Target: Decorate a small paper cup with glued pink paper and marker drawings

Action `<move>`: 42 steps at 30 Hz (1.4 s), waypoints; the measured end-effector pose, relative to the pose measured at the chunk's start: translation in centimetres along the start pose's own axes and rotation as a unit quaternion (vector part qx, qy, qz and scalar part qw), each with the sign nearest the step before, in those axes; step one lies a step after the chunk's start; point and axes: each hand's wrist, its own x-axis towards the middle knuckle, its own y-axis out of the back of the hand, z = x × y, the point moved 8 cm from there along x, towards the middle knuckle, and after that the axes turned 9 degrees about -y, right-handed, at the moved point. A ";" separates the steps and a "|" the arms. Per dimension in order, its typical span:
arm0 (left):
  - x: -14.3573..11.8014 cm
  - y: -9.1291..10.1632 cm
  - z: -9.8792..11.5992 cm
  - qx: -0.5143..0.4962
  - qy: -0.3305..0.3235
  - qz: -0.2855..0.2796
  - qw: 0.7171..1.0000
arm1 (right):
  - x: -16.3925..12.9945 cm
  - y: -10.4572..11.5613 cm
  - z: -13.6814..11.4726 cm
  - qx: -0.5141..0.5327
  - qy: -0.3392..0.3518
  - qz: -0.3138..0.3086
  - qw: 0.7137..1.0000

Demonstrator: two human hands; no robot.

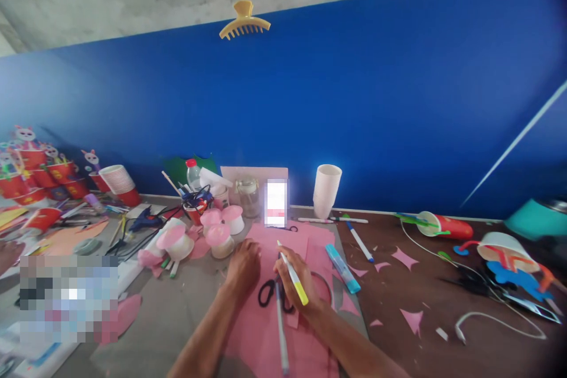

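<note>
My right hand [296, 283] is closed round a white marker with a yellow end [297, 284], over a sheet of pink paper [248, 331]. The marker tilts, its yellow end toward me. My left hand [244, 264] rests on the left edge of the pink paper, fingers bent and pressing down; it holds nothing that I can see. Black-handled scissors [266, 293] lie on the paper between my hands, partly hidden by my right hand. A long pale pen [282, 336] lies below them. A teal marker packet [342, 269] lies right of my right hand.
A bright phone screen [275, 207] stands behind the paper, near a glass jar [248, 198] and stacked white cups [326, 189]. Pink-topped white cups [220, 239] stand left. Pink scraps [404, 258], a red cup [456, 227] and a white cable [496, 316] lie right. Blue panel [354, 100] behind.
</note>
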 end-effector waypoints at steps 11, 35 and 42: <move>-0.3 1.2 -1.2 0.074 0.080 0.000 0.994 | -0.8 -2.7 -2.1 -0.094 0.115 -0.152 0.977; -0.3 1.1 -2.2 0.078 0.088 -0.021 0.993 | -1.0 -2.4 -2.0 -0.192 0.102 -0.253 0.943; -0.3 1.0 -2.6 0.075 0.088 -0.020 0.993 | -1.1 -2.9 -2.0 -0.239 0.087 -0.286 0.924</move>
